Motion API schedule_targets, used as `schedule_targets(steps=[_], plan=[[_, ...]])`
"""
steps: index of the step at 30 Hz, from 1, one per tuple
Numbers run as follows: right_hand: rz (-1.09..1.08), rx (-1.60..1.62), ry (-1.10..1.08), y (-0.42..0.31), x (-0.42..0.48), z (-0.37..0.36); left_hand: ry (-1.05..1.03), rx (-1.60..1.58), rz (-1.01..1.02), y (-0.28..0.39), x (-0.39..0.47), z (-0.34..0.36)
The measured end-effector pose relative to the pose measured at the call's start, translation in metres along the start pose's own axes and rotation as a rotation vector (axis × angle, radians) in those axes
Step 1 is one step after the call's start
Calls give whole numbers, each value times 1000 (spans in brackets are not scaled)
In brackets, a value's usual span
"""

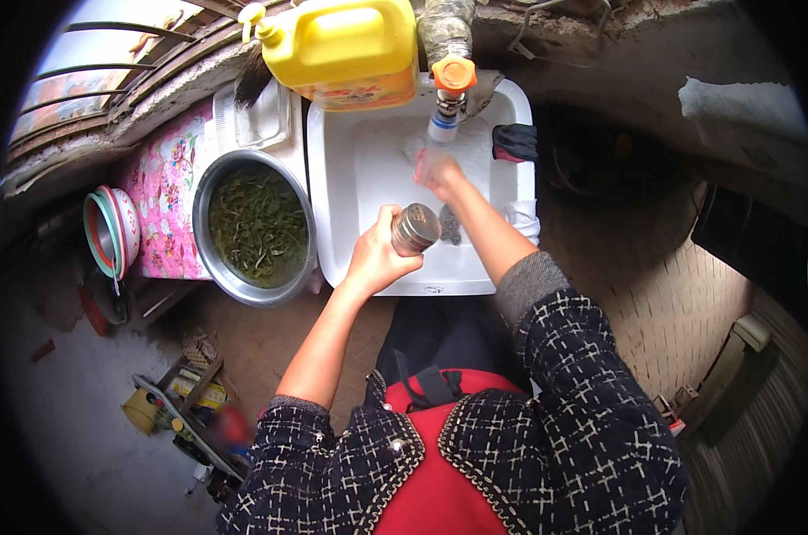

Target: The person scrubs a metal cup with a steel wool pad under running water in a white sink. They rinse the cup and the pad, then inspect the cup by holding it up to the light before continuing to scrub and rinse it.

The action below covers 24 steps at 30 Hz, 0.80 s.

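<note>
My left hand (380, 251) grips a small jar (406, 239) with a perforated metal lid (419, 224), tilted over the front of a white sink (404, 284). My right hand (439, 175) reaches into the sink just below the tap nozzle (443, 127). Motion blurs its fingers, so I cannot tell whether they hold anything. An orange tap handle (454, 73) sits above the nozzle. A grey scouring pad (450, 225) lies in the sink, partly behind my right forearm.
A large metal basin (206, 264) of leafy greens in water (260, 227) stands left of the sink. A yellow plastic jug (350, 50) is at the back. Dark cloth (515, 142) and white cloth (523, 219) hang over the right rim. Stacked bowls (113, 231) sit far left.
</note>
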State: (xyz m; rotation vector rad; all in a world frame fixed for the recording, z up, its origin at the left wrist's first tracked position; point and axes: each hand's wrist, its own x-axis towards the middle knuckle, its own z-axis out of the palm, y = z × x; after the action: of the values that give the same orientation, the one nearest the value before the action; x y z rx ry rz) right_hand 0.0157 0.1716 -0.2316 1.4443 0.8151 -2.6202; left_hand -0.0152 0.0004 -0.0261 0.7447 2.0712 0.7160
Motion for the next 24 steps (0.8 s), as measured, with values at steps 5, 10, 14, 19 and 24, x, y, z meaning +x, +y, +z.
schedule_targets(steps=[5,10,14,19,24], plan=[[79,206,-184,-31,-8,-10,3,-218,-36,-5,-5,-7],[180,-1611,259,44,-30,-55,59,-342,26,-15,-5,-2],[21,-1804,181,81,-78,-45,146,-405,70,-38,-6,10],[-74,-1765,90,121,-45,-77,203,-292,54,-30,-9,11],[-188,-1062,160,80,-78,-68,246,-210,113,-32,-19,7]])
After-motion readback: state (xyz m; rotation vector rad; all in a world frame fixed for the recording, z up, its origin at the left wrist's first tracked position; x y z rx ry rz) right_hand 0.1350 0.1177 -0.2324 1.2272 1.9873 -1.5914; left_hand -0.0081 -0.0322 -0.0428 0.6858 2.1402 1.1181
